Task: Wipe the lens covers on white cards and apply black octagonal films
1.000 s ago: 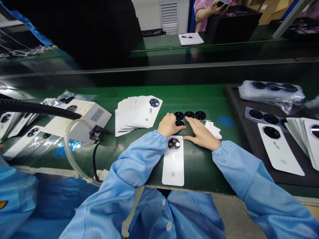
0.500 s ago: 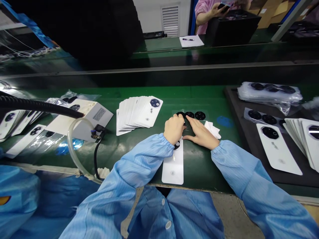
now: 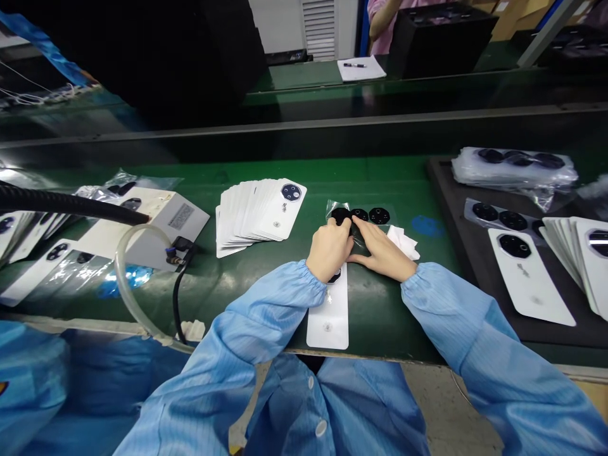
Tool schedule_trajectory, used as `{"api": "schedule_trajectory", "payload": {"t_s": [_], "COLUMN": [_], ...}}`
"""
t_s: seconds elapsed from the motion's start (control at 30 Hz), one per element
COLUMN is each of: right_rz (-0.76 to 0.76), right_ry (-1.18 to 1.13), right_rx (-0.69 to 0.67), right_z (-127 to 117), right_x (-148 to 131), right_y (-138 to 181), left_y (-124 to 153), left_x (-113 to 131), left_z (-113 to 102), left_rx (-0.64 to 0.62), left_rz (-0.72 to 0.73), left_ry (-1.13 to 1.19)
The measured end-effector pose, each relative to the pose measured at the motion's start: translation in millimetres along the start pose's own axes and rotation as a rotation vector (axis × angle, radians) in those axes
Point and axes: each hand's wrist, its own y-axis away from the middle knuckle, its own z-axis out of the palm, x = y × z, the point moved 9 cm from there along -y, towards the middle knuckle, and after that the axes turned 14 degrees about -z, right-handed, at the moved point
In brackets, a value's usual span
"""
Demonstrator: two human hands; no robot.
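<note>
A clear film strip (image 3: 392,216) carrying black round camera lens covers (image 3: 379,216) lies in front of my hands. My left hand (image 3: 329,249) is closed at the strip's left end by one black disc; its fingertips are partly hidden. Laid flat across the strip's near edge, my right hand (image 3: 381,251) has its fingers stretched and its thumb apart, pointing at the left hand. Beneath my left wrist is a white phone back panel (image 3: 327,327), its camera ring mostly covered by the hand. A crumpled white tissue (image 3: 403,242) touches the right hand's far side.
Fanned white phone panels (image 3: 259,212) lie to the left. Beyond them are a white box (image 3: 175,218) and a curved clear hose (image 3: 124,272). On the right, a dark mat (image 3: 456,209) holds more panels (image 3: 532,278) and bagged lens covers (image 3: 515,171). A co-worker's arm (image 3: 382,19) shows across the bench.
The film's left end now stands out more beside my left hand. Both hands keep nearly the same place. The whole view has shifted slightly, and the co-worker's hands and phone have left the picture.
</note>
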Motion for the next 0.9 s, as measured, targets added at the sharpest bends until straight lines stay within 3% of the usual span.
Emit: {"api": "schedule_trajectory", "payload": {"t_s": [0.23,0.4,0.63,0.77,0.9], "right_rz": [-0.006,0.005,0.042,0.042,0.007], "right_ry": [-0.01,-0.018,-0.01,-0.007,0.023], "right_rx": [-0.005,-0.004,-0.004,-0.018,-0.021], "right_z": [0.0,-1.3,-4.8,-6.9,-9.2], "right_x": [-2.1,-3.7,-0.3,0.6,-4.1], "right_y": [0.0,-0.6,1.6,1.8,0.3], "left_y": [9.6,8.1,-15.8,-23.8,-21.3], "left_x": [-0.1,-9.3,-59.4,-90.5,-109.1], "left_z": [11.9,7.9,-13.2,-12.0,-6.1], "left_rx": [0.023,-0.001,-0.108,-0.222,-0.31], "left_rz": [-0.014,-0.002,0.068,0.078,-0.006], "left_ry": [0.124,0.314,0.809,1.045,1.341]}}
